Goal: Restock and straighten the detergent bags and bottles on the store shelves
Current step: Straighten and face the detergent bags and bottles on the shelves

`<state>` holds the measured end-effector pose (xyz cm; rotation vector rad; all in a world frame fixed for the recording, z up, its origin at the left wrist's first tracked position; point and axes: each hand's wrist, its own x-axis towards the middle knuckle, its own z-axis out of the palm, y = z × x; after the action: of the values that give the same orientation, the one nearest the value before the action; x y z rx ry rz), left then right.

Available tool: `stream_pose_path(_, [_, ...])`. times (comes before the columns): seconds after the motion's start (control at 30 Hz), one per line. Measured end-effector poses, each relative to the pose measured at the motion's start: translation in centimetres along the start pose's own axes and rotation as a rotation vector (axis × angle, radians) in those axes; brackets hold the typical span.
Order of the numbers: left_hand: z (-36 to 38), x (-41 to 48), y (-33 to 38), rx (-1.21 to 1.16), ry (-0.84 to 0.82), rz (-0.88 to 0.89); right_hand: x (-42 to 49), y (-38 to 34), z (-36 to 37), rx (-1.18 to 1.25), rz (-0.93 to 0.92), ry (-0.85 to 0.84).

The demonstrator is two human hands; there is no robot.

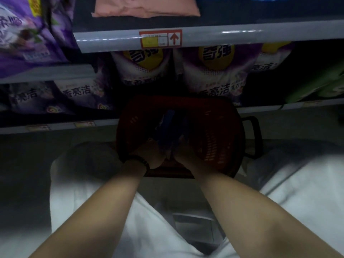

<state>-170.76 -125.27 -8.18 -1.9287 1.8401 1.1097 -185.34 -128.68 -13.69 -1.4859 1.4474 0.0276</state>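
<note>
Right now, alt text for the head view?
The left hand and right hand reach down into a red basket at a dark blue pack; whether they grip it is too dark to tell. Purple detergent bags line the shelf behind the basket.

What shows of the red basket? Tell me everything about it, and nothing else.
The red basket looks like plastic, with slotted walls and a rounded rim. A dark handle juts out at its right side. It stands upright, low in front of the bottom shelf, below the purple bags. Something dark blue lies inside. The left hand and the right hand both reach into it from the near side; the dim light hides their grip.
</note>
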Motion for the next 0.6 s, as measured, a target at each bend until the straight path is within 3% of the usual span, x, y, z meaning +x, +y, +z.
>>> stream_pose_path(0.2, [1.3,0.3,0.0,-0.066,0.024,0.018,-4.3,0.4,-2.6,0.370,0.046,0.201])
stream_pose_path(0.33, [1.6,-1.2,0.9,-0.058,-0.046,0.033,-6.4,-4.0,-4.7,0.495,-0.006,0.229])
stream_pose_path(0.4, [2.6,-1.4,0.5,-0.246,0.044,0.014,-7.6,-5.6,-6.3,0.618,-0.071,0.225])
stream_pose_path(0.5, [4.1,-2.9,1.6,-0.483,0.306,0.045,-10.5,-7.0,-8.7,0.764,-0.183,0.257])
stream_pose_path(0.6, [3.4,-5.5,5.3,-0.719,0.485,0.050,-14.6,-9.1,-11.1,0.924,-0.377,0.280])
